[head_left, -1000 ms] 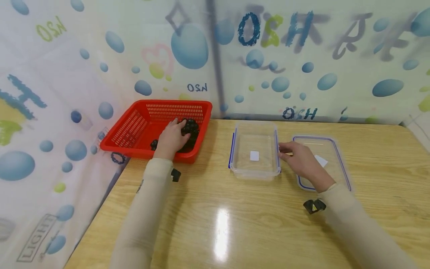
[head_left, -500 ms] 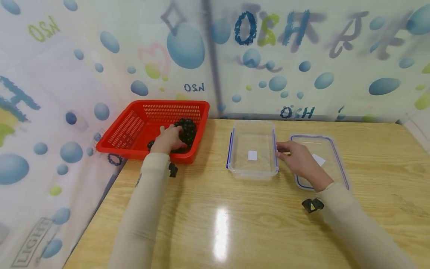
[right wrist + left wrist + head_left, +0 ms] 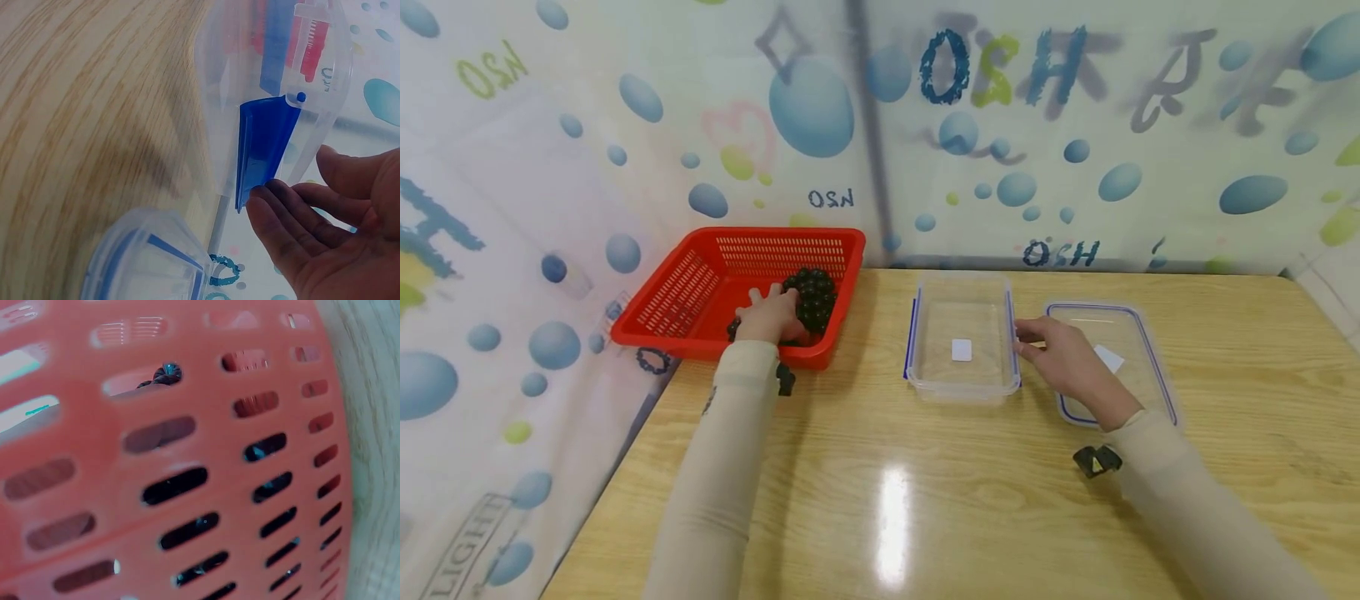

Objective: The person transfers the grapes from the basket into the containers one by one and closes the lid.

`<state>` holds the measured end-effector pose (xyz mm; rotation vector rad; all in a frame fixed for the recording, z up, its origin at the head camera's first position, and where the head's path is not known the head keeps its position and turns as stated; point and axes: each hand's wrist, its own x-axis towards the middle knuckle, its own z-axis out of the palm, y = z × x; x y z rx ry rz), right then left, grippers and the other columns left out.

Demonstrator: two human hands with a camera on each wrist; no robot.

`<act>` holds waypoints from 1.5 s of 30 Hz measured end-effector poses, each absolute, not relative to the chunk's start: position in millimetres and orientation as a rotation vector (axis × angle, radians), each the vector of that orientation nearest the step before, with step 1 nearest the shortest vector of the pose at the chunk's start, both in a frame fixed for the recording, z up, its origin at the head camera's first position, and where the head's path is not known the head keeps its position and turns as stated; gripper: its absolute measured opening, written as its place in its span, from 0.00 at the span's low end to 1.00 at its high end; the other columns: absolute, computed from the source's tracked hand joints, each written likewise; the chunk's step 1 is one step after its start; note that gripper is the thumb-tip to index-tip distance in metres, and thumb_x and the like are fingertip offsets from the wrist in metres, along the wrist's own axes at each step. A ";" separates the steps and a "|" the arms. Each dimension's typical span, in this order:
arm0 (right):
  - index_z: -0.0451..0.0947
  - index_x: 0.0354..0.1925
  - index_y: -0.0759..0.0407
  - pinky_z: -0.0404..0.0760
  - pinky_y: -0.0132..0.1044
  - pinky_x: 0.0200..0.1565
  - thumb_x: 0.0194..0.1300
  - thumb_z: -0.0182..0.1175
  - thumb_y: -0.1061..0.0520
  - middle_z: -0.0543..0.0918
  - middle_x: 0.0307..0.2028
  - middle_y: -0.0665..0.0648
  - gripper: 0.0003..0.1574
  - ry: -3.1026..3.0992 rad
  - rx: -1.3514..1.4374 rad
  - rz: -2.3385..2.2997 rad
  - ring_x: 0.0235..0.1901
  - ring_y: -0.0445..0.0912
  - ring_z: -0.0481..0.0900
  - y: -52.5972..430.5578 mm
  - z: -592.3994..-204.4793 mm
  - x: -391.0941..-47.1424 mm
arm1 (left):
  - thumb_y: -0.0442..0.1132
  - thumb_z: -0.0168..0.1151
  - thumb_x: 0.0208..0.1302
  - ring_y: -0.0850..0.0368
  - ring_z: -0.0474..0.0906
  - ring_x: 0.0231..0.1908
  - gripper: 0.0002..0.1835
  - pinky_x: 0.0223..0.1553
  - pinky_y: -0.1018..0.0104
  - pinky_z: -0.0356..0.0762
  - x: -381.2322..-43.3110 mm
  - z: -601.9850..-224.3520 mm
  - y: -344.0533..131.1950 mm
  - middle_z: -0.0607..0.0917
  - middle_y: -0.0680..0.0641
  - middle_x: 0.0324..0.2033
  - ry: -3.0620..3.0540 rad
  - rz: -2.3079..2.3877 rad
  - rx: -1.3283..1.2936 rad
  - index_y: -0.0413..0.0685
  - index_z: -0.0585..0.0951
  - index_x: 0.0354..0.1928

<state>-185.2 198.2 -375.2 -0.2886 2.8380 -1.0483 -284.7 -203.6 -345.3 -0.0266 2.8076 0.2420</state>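
My left hand (image 3: 769, 318) is inside the red basket (image 3: 658, 343), fingers spread beside a pile of dark, shiny, bumpy pieces (image 3: 814, 298) that look like grape clusters. No piece shows in its grip, though its underside is hidden. In the left wrist view, the slotted basket wall (image 3: 125, 462) hides most of the pieces. My right hand (image 3: 1063, 358) is at the right side of a clear plastic food container (image 3: 962, 387). In the right wrist view, its fairly straight fingertips are at the lower end of the blue side latch (image 3: 265, 140), which hangs down; the thumb is apart from the latch.
A clear lid (image 3: 1138, 367) with a blue seal lies on the wooden table (image 3: 835, 492), partly under my right hand. A white label (image 3: 961, 350) shows in the container. A patterned curtain (image 3: 1030, 108) stands behind the table and along its left.
My left hand has drawn back left and nearer within the basket, away from the pile, uncovering more dark pieces. The right hand stays at the container's side; the view has shifted slightly.
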 end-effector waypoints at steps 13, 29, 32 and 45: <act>0.63 0.68 0.72 0.71 0.59 0.56 0.76 0.51 0.60 0.73 0.58 0.71 0.28 2.824 -0.299 -1.068 0.56 0.66 0.73 200.2 -376.1 -184.8 | 0.49 0.68 0.58 0.25 0.43 0.63 0.47 0.48 0.17 0.54 -283.1 -348.9 -200.4 0.49 0.34 0.71 2.773 0.157 -0.091 0.45 0.56 0.75; 0.63 0.68 0.73 0.71 0.59 0.56 0.76 0.51 0.60 0.73 0.59 0.72 0.28 2.836 -0.306 -1.056 0.56 0.66 0.73 199.7 -375.2 -185.5 | 0.45 0.71 0.53 0.22 0.42 0.61 0.45 0.49 0.18 0.54 -285.9 -350.4 -198.8 0.48 0.27 0.68 2.853 0.257 -0.194 0.47 0.62 0.72; 0.63 0.68 0.73 0.72 0.59 0.56 0.76 0.51 0.60 0.73 0.59 0.72 0.28 2.839 -0.304 -1.053 0.56 0.66 0.73 199.3 -375.3 -186.0 | 0.46 0.69 0.55 0.20 0.41 0.62 0.46 0.47 0.18 0.55 -284.9 -349.9 -198.2 0.44 0.28 0.70 2.811 0.271 -0.239 0.49 0.58 0.75; 0.64 0.67 0.74 0.73 0.58 0.55 0.75 0.51 0.60 0.73 0.58 0.72 0.28 2.837 -0.319 -1.079 0.56 0.66 0.74 200.0 -376.8 -185.3 | 0.48 0.67 0.57 0.22 0.46 0.60 0.44 0.50 0.20 0.56 -285.7 -348.0 -205.6 0.58 0.22 0.61 2.916 0.334 -0.280 0.49 0.60 0.74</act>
